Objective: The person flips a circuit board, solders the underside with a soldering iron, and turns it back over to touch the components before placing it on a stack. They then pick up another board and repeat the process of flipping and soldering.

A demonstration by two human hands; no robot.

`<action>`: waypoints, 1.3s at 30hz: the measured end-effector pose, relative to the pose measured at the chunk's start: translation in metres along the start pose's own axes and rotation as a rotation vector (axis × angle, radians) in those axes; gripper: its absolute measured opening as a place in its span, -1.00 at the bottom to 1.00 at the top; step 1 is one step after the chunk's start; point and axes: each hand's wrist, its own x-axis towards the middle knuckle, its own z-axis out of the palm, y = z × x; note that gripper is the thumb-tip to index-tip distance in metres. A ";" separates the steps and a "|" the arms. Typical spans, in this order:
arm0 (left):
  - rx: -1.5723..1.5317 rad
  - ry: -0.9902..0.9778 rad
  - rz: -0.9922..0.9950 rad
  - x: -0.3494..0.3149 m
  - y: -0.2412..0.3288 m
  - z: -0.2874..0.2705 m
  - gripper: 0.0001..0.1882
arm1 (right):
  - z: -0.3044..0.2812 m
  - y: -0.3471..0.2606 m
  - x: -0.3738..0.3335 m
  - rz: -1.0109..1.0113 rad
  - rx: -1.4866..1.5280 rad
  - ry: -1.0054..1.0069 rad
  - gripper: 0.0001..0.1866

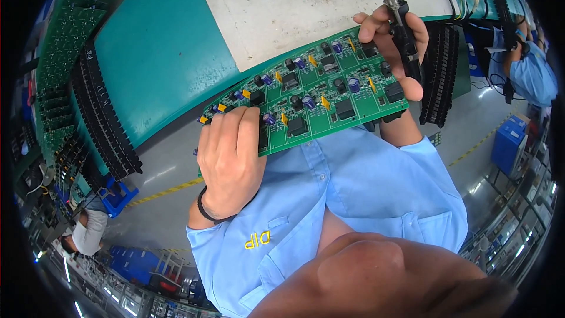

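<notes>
Circuit board (307, 125), head view: ctr of frame, component face toward the camera, tilted w/ its L end lower in the frame than its R end. Contact w/ worktop edge: can't confirm.

L hand (229, 150), ctr-left: fingers laid over the board's lower-L corner, thumb hidden, judged a firm hold. Black wristband (207, 209) noted on that wrist.

R hand (393, 50), upper R of ctr: holding black hand tool (404, 38), metal fitting at its upper end, & steadying the board's R end at the same time; a fingertip at the upper edge, thumb by the R edge.

Handling (judgement): board light & stiff, flat faces, likely a bit slick at the edges. Fragile pts: purple capacitors (354, 85) & thin yellow components (325, 103), both standing proud & prone to bending. Best hold: bare margins & opp. short ends, fingertips off tall parts. L fingers lie close to components; pressure there s/b light.

Surroundings: teal mat (159, 53) upper L, pale sheet (259, 12) top ctr. Black ribbed rack (103, 106) at left; green boards (67, 29) far upper L. Blue bin (509, 144) at right; co-worker (532, 76) far R.
</notes>
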 end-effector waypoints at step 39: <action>0.191 0.320 0.019 -0.013 -0.019 0.014 -0.76 | 0.025 0.004 -0.018 0.221 -0.258 0.185 -0.38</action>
